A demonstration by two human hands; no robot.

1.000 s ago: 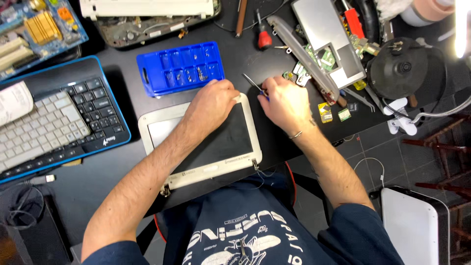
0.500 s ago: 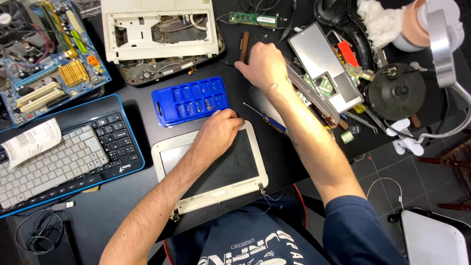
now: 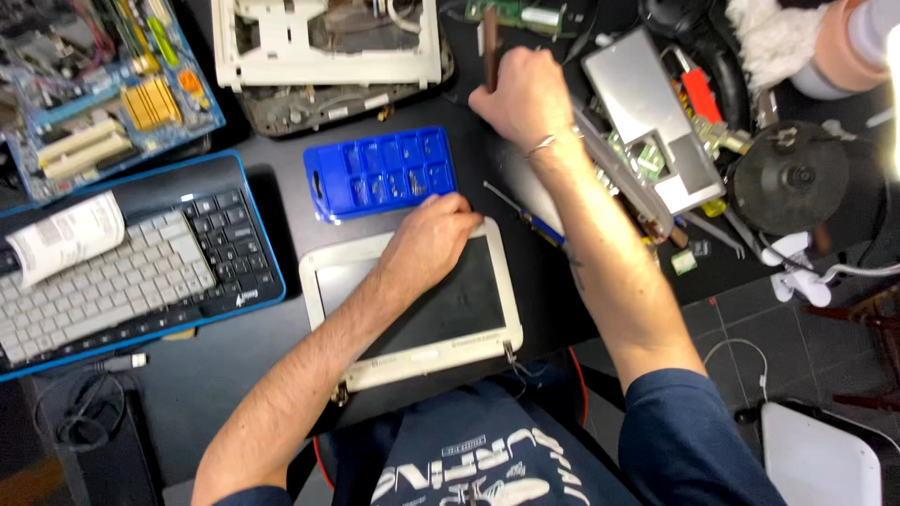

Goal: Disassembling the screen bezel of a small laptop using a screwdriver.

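On the black bench, the left hand (image 3: pixel 427 239) presses flat, fingers loose, on the white-framed screen panel (image 3: pixel 412 309), which overhangs the near edge. Farther back, the right hand (image 3: pixel 525 98) grips a brown-handled tool (image 3: pixel 489 47); with attention there, the panel could tip or slide off.

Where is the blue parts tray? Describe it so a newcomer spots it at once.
Start at the white-framed laptop screen panel lying at the near edge of the black table, under the left hand. Just beyond that hand lies the blue parts tray. It is the only bright blue plastic piece divided into small square compartments.
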